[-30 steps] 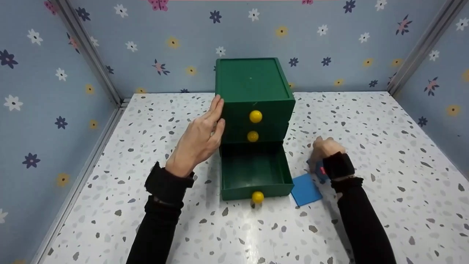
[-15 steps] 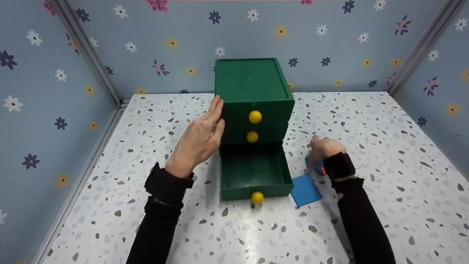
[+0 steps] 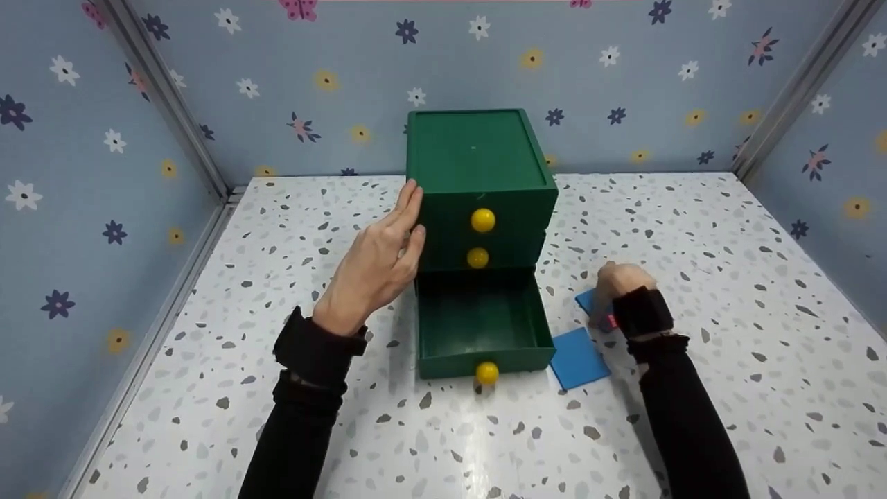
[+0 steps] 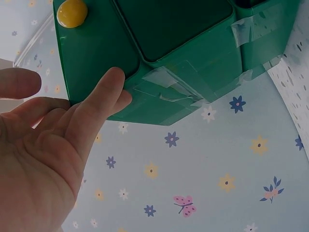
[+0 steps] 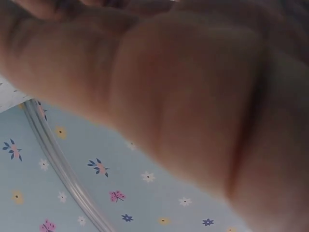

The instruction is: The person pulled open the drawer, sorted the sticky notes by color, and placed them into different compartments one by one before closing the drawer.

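Note:
My left hand (image 3: pixel 374 267) lies with straight fingers against the left front edge of a green drawer cabinet (image 3: pixel 478 149). In the left wrist view, the left fingertips (image 4: pixel 113 77) touch the cabinet's front near a yellow knob (image 4: pixel 72 13). The bottom drawer (image 3: pixel 485 364) is pulled out, with a bare floor. To the right of it, my right hand (image 3: pixel 624 281), fingers curled downward, grips a blue piece with a red mark (image 3: pixel 586 301) low over the table. Most of that piece is hidden under the hand. The right wrist view shows mainly blurred palm.
A flat blue square (image 3: pixel 581 360) lies beside the drawer's right front corner. Two upper drawers with yellow knobs (image 3: pixel 483 220) are closed. Clear tape (image 4: pixel 174 82) runs along the cabinet's side. Flowered walls enclose the speckled table (image 3: pixel 312 443) at the back and sides.
The right hand has shifted slightly, and more of the blue piece shows at its left. Its lower end no longer shows below the hand. Left hand, cabinet and blue square stay put.

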The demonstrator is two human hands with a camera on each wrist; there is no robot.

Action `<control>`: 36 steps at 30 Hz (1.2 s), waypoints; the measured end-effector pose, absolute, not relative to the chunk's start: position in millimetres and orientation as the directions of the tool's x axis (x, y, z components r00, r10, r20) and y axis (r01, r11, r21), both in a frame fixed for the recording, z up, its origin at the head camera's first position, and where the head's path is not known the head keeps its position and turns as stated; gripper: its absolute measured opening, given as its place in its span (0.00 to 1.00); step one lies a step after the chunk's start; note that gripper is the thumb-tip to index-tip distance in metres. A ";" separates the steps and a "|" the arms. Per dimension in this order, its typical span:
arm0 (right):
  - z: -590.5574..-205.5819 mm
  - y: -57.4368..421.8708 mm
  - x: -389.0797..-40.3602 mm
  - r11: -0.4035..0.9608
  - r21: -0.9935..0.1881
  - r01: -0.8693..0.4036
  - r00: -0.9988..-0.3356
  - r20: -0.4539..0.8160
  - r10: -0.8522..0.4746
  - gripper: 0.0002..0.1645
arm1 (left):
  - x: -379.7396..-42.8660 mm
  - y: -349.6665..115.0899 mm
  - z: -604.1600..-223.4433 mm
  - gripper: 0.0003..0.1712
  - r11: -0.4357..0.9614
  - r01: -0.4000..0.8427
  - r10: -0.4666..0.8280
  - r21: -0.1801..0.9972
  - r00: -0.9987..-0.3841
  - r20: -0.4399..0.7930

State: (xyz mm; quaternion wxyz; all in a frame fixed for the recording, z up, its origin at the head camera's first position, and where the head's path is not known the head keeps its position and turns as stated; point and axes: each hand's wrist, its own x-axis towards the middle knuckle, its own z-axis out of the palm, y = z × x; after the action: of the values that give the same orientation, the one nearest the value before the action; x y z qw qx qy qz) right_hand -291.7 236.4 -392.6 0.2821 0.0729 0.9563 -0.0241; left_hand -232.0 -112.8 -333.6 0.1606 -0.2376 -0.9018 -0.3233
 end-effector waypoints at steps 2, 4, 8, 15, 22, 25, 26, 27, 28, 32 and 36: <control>-392.5 237.0 -293.4 0.987 -0.008 0.162 -0.811 -0.570 0.129 0.31 | -231.7 -112.4 -333.4 0.29 0.682 0.528 0.320 0.506 -0.837 0.443; -392.3 236.7 -295.2 0.978 -0.027 0.207 -0.782 -0.606 0.149 0.31 | -231.7 -112.1 -333.6 0.29 0.681 0.530 0.319 0.505 -0.836 0.447; -394.4 234.7 -298.7 0.969 -0.020 0.246 -0.738 -0.652 0.174 0.27 | -231.8 -112.3 -334.2 0.29 0.675 0.539 0.321 0.503 -0.829 0.458; -393.1 237.0 -298.0 0.986 -0.002 0.169 -0.746 -0.654 0.127 0.39 | -231.4 -112.7 -334.2 0.30 0.668 0.542 0.327 0.511 -0.830 0.452; -379.4 243.8 -292.4 0.991 -0.045 0.125 -0.814 -0.576 0.076 0.64 | -231.4 -112.7 -332.7 0.30 0.675 0.543 0.329 0.499 -0.828 0.455; -374.4 245.2 -290.5 0.992 -0.064 0.108 -0.818 -0.573 0.052 0.67 | -231.6 -112.5 -332.1 0.29 0.673 0.541 0.328 0.503 -0.829 0.453; -373.0 245.6 -289.9 0.991 -0.071 0.110 -0.815 -0.577 0.049 0.66 | -231.6 -112.5 -332.2 0.29 0.673 0.540 0.327 0.506 -0.830 0.452; -371.8 246.1 -289.6 0.991 -0.080 0.111 -0.810 -0.584 0.044 0.65 | -231.9 -112.4 -332.3 0.30 0.671 0.541 0.326 0.507 -0.830 0.453; -370.5 246.5 -289.4 0.990 -0.087 0.113 -0.806 -0.591 0.040 0.65 | -232.1 -112.4 -332.6 0.30 0.670 0.542 0.326 0.508 -0.829 0.454; -363.2 247.5 -287.2 0.988 -0.100 0.115 -0.793 -0.608 0.030 0.68 | -231.8 -112.6 -333.3 0.30 0.671 0.543 0.326 0.505 -0.828 0.456; -352.7 245.7 -280.9 0.992 -0.099 0.081 -0.806 -0.591 0.007 0.71 | -231.7 -112.4 -333.4 0.30 0.670 0.546 0.328 0.503 -0.826 0.459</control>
State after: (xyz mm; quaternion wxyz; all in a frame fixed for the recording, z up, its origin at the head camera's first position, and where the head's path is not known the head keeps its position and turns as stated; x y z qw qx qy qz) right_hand -280.9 245.7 -352.7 0.3102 0.0231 0.9485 -0.0596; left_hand -231.7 -112.4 -333.4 0.1675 -0.2430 -0.8984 -0.3251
